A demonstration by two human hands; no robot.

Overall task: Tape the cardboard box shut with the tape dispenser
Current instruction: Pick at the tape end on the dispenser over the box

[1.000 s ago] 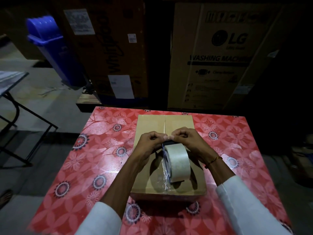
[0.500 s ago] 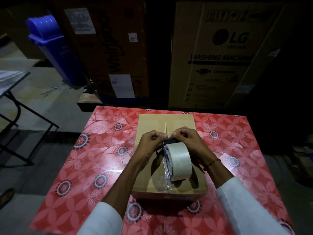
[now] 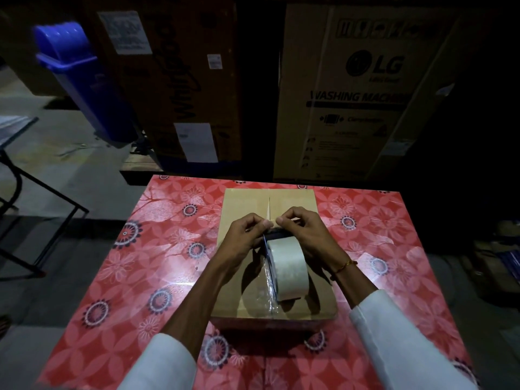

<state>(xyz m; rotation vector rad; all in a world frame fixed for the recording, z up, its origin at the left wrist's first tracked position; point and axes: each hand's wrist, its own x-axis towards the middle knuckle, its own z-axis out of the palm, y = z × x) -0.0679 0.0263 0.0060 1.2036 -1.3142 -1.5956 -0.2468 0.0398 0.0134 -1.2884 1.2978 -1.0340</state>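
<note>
A small brown cardboard box lies flaps-closed on the red flowered table, its centre seam running away from me. On top stands the tape dispenser, a wide roll of clear tape upright on a dark frame. A strip of clear tape covers the near part of the seam. My left hand and my right hand meet just beyond the roll, fingertips pinched on the tape end at the dispenser's front. Exactly what each fingertip holds is hidden.
Tall appliance cartons stand right behind the table. A blue plastic bin leans at the back left. A black folding table frame stands to the left on the concrete floor.
Both hands have shifted slightly farther along the seam, away from me, and my fingertips have parted a little. The dispenser stays in about the same place on the box.
</note>
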